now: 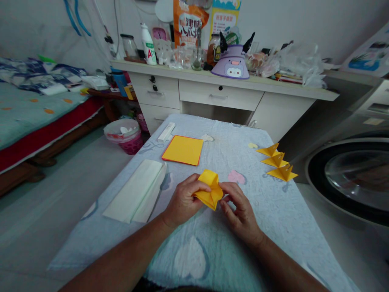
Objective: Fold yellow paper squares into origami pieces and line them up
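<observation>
A partly folded yellow origami paper (212, 190) is held above the table in front of me. My left hand (187, 198) is closed on its left side, with the thumb lying across the folds. At the right edge of the paper, the curled fingers of my right hand (238, 207) grip it by the fingertips. Farther back lies a square stack of yellow paper sheets (184, 150), with red-orange showing along its edge. Several finished-looking yellow folded paper pieces (282, 173) with pointed tips stand in a row at the right side of the table.
A patterned light-blue cloth (188, 255) covers the table. On its left lie a folded pale cloth or paper (136, 192) and a small white box-like strip (166, 132). Beyond stand a cluttered white desk (219, 97), a pink bin (130, 142) and a front-loading washing machine (364, 129).
</observation>
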`<state>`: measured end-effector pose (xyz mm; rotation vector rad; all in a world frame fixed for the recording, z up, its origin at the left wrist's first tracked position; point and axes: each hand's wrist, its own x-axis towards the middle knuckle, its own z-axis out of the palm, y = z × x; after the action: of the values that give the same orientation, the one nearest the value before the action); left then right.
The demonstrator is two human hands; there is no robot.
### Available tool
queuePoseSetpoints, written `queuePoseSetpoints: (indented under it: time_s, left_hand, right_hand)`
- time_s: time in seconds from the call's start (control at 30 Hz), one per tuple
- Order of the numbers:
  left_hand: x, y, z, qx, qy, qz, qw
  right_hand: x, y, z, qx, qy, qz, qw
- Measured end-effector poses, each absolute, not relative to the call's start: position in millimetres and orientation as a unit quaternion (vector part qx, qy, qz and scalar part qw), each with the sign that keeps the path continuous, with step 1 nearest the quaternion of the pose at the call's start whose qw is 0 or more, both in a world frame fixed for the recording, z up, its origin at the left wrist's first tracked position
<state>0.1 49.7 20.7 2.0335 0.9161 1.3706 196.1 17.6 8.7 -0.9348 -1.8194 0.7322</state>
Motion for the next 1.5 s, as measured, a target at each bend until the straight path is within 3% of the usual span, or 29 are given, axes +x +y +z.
queuePoseSetpoints:
  time_s: [0.23, 1.1, 1.5]
  left_hand:
    - [-0.1, 48.8, 23.8, 0.749, 0.323, 0.511, 0.27]
    - [-3.9, 51.8, 26.7, 0.79, 0.344, 0.486, 0.144]
    - [-4.8, 49.3, 21.1, 0.771, 0.333, 0.48, 0.252]
  right_hand:
    - [196.9, 16.9, 10.2, -0.386, -0.745, 0.289, 0.461]
    - [197.7, 13.8, 3.3, -0.4, -0.694, 0.321, 0.505]
    - [197.5, 15.3, 11.2, -0.388, -0.747, 0.289, 0.456]
